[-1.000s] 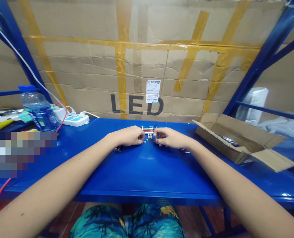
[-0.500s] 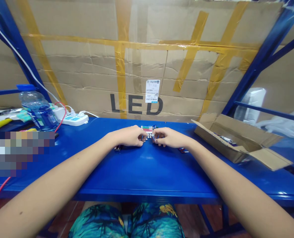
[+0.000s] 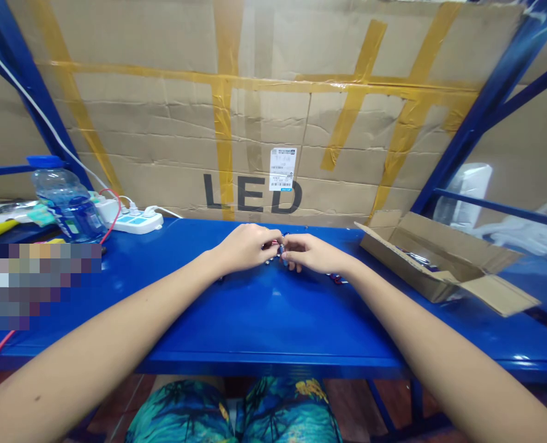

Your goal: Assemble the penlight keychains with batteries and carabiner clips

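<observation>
Both hands were up at the far middle of the blue table [image 3: 273, 320], fingertips meeting. The left hand [image 3: 245, 246] was curled, thumb and forefinger pinched on a small part [image 3: 280, 248]. The right hand [image 3: 312, 253] came in from the other side, its fingers closed on the same small part, so the two grips touched at that one spot just above the tabletop. The piece was too tiny and too covered by fingers to say what it was. It showed a bit of red and blue, and it may have been two pieces being pressed together.

A few loose silver bits [image 3: 268, 261] lay on the table just under the fingertips. A small red item [image 3: 336, 279] sat beside the right wrist, and a dark one [image 3: 219, 278] lay beside the left wrist.

As a judgement, this was a fine fitting step, with both hands lining up or joining something between the fingertips. Any further move there would have called for steady, light pressure and a firm pinch, since a slip would have dropped the part among the loose bits below.

Off to the right sat an open cardboard box [image 3: 439, 264]. To the left were a water bottle [image 3: 65, 203] and a power strip [image 3: 137, 220].
</observation>
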`<state>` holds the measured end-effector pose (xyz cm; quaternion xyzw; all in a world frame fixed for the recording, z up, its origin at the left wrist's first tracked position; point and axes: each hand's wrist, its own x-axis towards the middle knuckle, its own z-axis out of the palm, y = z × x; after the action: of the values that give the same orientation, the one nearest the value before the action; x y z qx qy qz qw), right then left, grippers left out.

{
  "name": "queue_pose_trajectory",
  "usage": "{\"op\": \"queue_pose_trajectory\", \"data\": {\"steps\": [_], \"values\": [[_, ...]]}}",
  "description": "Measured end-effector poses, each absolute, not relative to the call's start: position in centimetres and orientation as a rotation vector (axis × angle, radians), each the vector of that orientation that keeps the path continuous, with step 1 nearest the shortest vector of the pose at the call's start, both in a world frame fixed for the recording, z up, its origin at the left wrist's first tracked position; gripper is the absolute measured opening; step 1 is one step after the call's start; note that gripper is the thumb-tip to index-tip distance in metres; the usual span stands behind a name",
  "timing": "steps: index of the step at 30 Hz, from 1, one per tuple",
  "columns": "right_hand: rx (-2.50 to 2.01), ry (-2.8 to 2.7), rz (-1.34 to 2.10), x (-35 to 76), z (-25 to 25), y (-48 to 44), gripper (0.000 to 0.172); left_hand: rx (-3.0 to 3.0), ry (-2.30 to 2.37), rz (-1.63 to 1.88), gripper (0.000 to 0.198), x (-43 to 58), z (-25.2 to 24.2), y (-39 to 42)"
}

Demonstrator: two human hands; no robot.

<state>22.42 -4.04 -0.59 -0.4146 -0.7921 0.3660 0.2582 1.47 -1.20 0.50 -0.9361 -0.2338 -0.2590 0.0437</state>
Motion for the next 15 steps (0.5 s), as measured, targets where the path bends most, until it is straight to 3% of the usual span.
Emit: {"op": "queue_pose_trajectory", "data": {"steps": [9, 15], "values": [[-1.06, -2.213, 0.686, 23.2, -1.06, -3.39, 0.012, -2.878, -0.76, -0.792, 0.02, 1.31, 0.91, -1.36], [-1.096, -2.322, 0.517, 23.28, -0.58, -3.65, 0.016, -2.842, -0.913, -0.301, 0.019, 1.17, 0.92, -1.44]]}}
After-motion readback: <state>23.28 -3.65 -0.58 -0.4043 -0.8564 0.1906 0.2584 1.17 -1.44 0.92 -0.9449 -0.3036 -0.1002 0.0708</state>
